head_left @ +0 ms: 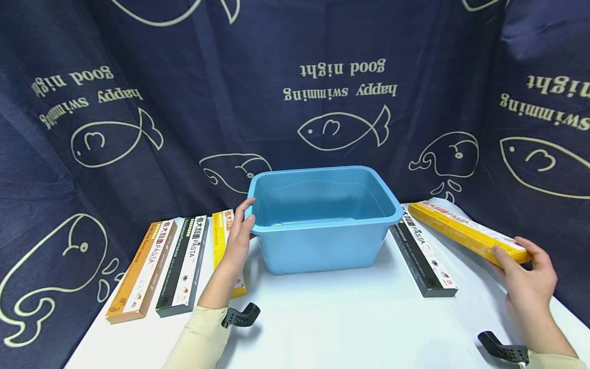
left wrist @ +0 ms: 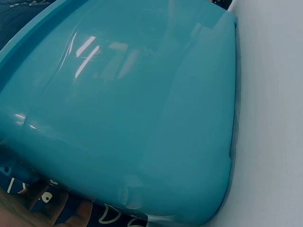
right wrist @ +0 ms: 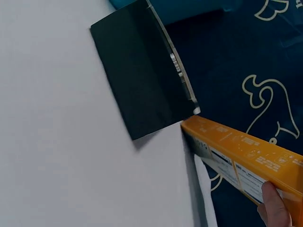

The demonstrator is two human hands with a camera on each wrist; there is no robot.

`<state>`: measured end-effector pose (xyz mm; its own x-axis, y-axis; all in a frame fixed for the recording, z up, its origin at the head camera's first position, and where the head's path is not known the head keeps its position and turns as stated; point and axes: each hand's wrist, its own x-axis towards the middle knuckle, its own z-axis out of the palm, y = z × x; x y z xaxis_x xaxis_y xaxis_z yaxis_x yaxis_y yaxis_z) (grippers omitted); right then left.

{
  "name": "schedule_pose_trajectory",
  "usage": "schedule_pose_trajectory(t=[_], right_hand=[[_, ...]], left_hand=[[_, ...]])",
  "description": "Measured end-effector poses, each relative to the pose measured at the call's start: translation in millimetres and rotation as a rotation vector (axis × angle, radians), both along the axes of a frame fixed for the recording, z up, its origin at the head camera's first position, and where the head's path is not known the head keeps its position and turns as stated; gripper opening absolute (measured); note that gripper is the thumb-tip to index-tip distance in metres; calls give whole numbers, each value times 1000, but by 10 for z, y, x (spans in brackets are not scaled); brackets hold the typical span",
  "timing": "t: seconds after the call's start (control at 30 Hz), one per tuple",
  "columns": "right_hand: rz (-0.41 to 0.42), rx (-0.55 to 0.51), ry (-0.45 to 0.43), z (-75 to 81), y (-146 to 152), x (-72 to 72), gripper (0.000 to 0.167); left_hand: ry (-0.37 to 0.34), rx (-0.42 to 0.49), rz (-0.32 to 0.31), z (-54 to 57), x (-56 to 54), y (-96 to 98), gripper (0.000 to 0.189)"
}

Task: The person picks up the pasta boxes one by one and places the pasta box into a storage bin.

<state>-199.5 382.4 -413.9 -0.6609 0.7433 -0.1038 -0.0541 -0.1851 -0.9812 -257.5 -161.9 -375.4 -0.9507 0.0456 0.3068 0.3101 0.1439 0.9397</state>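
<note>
A blue plastic tub [head_left: 322,248] stands upright in the middle of the white table. My left hand [head_left: 238,233] grips its left rim, thumb towards the front; in the left wrist view the tub's side wall [left wrist: 142,118] fills most of the picture and the fingers [left wrist: 54,205] are partly cut off. On the right, my right hand [head_left: 530,274] holds a yellow pasta box [head_left: 465,230] by its near end, thumb on the side. That near end is raised above the table. Beside it lies a black-and-white pasta box [head_left: 424,256], its dark end [right wrist: 142,71] facing the right wrist camera.
Left of the tub lie an orange pasta box [head_left: 140,271], another black pasta box [head_left: 183,266] and another yellow pasta box [head_left: 238,288], partly hidden by my left arm. A dark blue curtain [head_left: 258,123] with fish drawings hangs behind and at both sides.
</note>
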Motion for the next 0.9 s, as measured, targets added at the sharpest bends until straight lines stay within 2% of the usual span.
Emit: schedule_pose_trajectory(t=[0.2,0.6,0.9], right_hand=[[-35,-19,76,77,-20,11,68],[-76,-70,256,336,-131,24,66],[-48,-83,349,512,-288,76,61]], left_hand=[[-7,0,7,7,-2,12,51],[-16,4,9,8,7,16,54],[-25,-3,18,15,10,13,54]])
